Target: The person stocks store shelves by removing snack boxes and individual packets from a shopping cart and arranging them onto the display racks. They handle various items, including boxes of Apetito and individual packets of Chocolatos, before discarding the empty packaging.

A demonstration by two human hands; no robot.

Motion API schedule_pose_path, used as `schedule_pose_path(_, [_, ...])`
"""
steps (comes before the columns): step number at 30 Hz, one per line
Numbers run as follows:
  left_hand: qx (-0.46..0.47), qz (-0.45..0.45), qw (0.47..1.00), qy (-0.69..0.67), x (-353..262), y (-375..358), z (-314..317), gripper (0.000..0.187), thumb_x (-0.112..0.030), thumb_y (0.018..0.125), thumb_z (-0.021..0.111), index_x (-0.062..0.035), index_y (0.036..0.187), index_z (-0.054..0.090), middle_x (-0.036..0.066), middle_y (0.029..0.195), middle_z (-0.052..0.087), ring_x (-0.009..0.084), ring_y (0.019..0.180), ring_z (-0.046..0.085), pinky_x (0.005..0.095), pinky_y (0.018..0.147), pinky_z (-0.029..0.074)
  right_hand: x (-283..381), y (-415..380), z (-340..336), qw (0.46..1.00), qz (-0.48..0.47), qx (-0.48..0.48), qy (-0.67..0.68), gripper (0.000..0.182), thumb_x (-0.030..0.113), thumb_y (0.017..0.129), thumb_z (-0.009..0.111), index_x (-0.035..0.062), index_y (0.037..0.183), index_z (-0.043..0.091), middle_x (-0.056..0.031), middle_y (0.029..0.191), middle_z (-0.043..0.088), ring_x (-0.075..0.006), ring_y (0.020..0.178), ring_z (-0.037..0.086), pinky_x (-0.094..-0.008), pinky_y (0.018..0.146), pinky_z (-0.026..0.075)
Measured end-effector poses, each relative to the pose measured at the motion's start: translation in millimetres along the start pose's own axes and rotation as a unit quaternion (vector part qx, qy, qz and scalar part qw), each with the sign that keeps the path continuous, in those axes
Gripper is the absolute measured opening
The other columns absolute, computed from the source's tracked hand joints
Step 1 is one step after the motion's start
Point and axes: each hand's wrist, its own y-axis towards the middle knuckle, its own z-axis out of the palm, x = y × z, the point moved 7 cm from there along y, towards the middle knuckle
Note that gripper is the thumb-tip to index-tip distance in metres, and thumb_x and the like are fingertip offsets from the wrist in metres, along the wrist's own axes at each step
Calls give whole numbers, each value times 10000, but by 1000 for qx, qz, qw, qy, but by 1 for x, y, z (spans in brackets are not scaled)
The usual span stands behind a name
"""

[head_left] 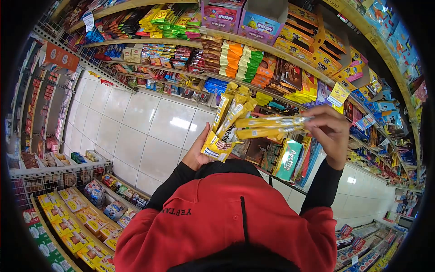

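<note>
My left hand [198,152] grips a yellow display box [216,147] in front of my chest, fingers along its left side. Slim yellow-wrapped snack bars [230,111] stick up out of the box, leaning at different angles. In my right hand [330,131] are several more yellow snack bars [272,123], pinched at their right ends by the fingers and thumb. They lie roughly level, slightly blurred, and their left ends overlap the box's right side in this view.
Ahead, shelves hold packed snacks, purple and blue boxes [262,20] and yellow cartons [297,43]. A teal box [288,158] sits on a low shelf to the right. Yellow packs [63,224] fill the shelf at lower left. White tiled floor [136,113] lies between shelves.
</note>
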Motion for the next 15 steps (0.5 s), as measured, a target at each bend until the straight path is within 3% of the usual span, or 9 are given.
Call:
schedule_pose_path(5, [26,-11,1000,5,8,5,11,620,-536,894,405,-103,1339,408,206,1234,519,378,1033,568,507,852,481,30,38,52,974,-154,145,-79,209,-97,656,617,26,816,668,-97,905,638,-229,819,632,-290,703,500])
schedule_pose_path(12, [46,-14,999,-18,9,-3,18,653,-560,897,390,-86,1345,391,231,1250,499,385,1058,556,523,869,470,31,57,62,954,-143,252,-72,232,-86,640,615,38,833,652,-82,875,635,-258,800,627,-324,692,500])
schedule_pose_path(14, [22,-34,998,-50,9,0,10,680,-579,874,417,-140,1387,335,190,1336,435,360,1189,467,586,959,372,26,55,88,936,-171,302,-60,236,-107,636,613,33,821,659,-91,879,646,-239,811,635,-303,693,495])
schedule_pose_path(15, [41,-42,997,-44,8,1,9,666,-569,879,420,-136,1380,346,181,1339,436,354,1194,464,562,978,369,26,53,103,933,-179,307,-60,194,-82,656,618,33,810,644,-81,886,644,-248,823,631,-316,707,496])
